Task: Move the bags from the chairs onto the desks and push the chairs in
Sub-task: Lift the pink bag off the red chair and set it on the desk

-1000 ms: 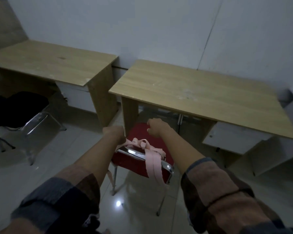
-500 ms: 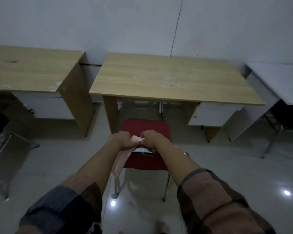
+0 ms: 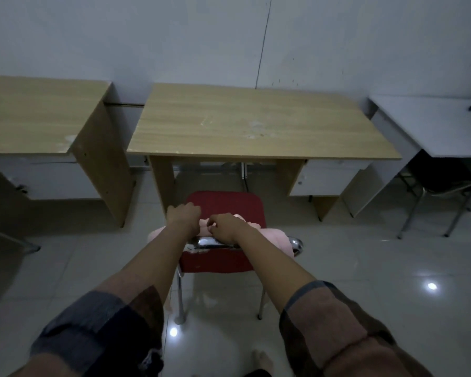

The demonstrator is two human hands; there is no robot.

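Note:
A red chair (image 3: 226, 204) stands in front of the middle wooden desk (image 3: 256, 126), its seat partly under the desk edge. A pink bag (image 3: 276, 238) is draped over the chair's backrest, hanging down on both sides. My left hand (image 3: 182, 216) and my right hand (image 3: 223, 227) are side by side at the top of the backrest, with fingers curled into the pink fabric. The chrome backrest bar (image 3: 210, 243) shows just below my hands.
A second wooden desk (image 3: 38, 115) stands at the left and a white table (image 3: 433, 123) at the right, with a black chair (image 3: 441, 175) beneath it. A chair leg shows at the far left edge. The tiled floor is glossy with light reflections.
My view has swung to face the middle desk squarely. Both hands have come together on the pink bag at the backrest top, and the fabric now spreads to the right side.

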